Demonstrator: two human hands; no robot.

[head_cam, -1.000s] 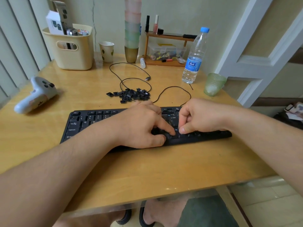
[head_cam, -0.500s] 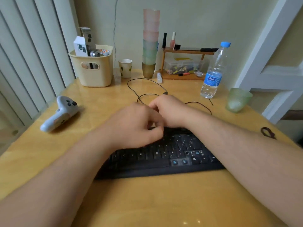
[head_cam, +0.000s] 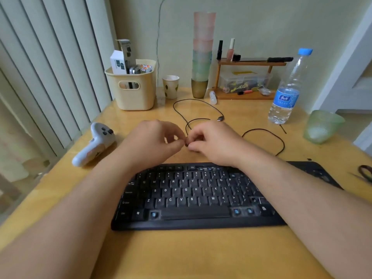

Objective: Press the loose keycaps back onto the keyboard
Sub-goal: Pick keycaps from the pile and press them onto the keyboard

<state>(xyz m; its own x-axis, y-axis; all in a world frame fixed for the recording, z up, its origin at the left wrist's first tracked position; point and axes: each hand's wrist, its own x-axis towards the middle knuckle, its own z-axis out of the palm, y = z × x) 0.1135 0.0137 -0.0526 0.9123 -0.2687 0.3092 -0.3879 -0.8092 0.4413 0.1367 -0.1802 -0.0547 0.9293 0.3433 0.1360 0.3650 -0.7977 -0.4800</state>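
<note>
Black plastic keyboard (head_cam: 193, 196), lying across the near middle of a yellow wooden desk (head_cam: 201, 256); several sockets show bare blue stems along its bottom row and upper right, so the task looks only partly done. Just behind the keyboard, left hand (head_cam: 153, 141) and right hand (head_cam: 211, 141) meet fingertip to fingertip, curled inward over the spot where the loose keycaps (head_cam: 187, 144) lie; only a dark speck shows between the fingertips, probably one cap being pinched up, though which hand holds it cannot be told. Both forearms cross above the keyboard, leaving its middle rows open for pressing. Behind the keyboard a thin cable (head_cam: 261, 130) loops near the hands, a likely snag. Left of the keyboard, a white controller (head_cam: 94, 144); behind and right, a water bottle (head_cam: 285, 91), well apart.
</note>
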